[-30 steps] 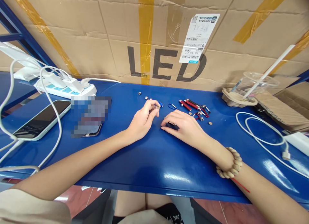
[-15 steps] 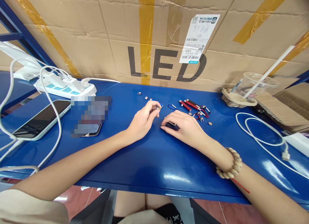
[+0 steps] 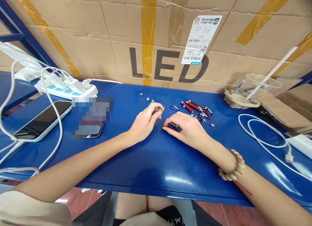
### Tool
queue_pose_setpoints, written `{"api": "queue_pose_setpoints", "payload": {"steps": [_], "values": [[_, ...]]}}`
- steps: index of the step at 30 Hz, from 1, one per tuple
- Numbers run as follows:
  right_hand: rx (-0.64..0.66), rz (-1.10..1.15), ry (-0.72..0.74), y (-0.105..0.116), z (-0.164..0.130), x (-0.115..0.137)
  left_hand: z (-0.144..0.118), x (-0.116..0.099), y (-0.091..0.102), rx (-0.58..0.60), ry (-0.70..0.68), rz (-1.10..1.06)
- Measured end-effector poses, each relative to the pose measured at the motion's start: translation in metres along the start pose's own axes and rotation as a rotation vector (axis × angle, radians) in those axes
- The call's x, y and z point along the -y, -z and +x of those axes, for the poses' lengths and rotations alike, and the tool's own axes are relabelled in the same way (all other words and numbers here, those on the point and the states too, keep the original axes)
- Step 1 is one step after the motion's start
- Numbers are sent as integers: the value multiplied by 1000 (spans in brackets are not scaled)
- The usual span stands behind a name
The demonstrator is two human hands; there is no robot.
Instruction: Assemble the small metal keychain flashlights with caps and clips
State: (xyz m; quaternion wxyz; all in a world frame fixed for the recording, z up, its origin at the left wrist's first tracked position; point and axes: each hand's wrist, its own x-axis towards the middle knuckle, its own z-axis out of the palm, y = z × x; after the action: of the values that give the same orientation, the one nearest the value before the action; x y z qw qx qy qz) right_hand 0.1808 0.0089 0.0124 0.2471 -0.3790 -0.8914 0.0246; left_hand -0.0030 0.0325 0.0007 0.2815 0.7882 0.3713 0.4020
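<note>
My left hand (image 3: 144,122) rests on the blue table (image 3: 151,161) and pinches a small blue keychain light (image 3: 159,106) between its fingertips. My right hand (image 3: 187,127) lies palm down just to its right, its fingers closed over a small dark metal part (image 3: 173,125). Beyond my right hand lie a blue cord loop (image 3: 174,107), a bunch of red keychain lights (image 3: 195,106) and a loose button cell (image 3: 212,125). Two tiny silver caps (image 3: 144,96) sit farther back.
A phone (image 3: 41,120) on a white cable and a power strip (image 3: 67,88) are at the left. A second phone (image 3: 94,130) lies nearer the middle. A plastic cup with a straw (image 3: 255,86), a white cable coil (image 3: 265,135) and a large "LED" cardboard box (image 3: 168,41) bound the right and back.
</note>
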Motion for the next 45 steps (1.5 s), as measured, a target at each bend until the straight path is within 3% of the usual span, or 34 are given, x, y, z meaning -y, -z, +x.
{"api": "queue_pose_setpoints", "payload": {"steps": [24,29,33,36,39,45], "values": [[-7,4,-24,0,0,2,0,-1,0,12,30,11],[-161,200,-143,0,1,-1,1,-1,1,51,-23,30],[-310,308,-110,3,1,0,2,-1,1,122,-53,-3],[-224,461,-113,3,1,-1,2,-2,1,159,-45,-71],[-96,709,-222,-1,1,-2,1,-6,2,140,30,-190],[-101,920,-344,-8,2,7,-5,-19,0,73,144,-201]]}}
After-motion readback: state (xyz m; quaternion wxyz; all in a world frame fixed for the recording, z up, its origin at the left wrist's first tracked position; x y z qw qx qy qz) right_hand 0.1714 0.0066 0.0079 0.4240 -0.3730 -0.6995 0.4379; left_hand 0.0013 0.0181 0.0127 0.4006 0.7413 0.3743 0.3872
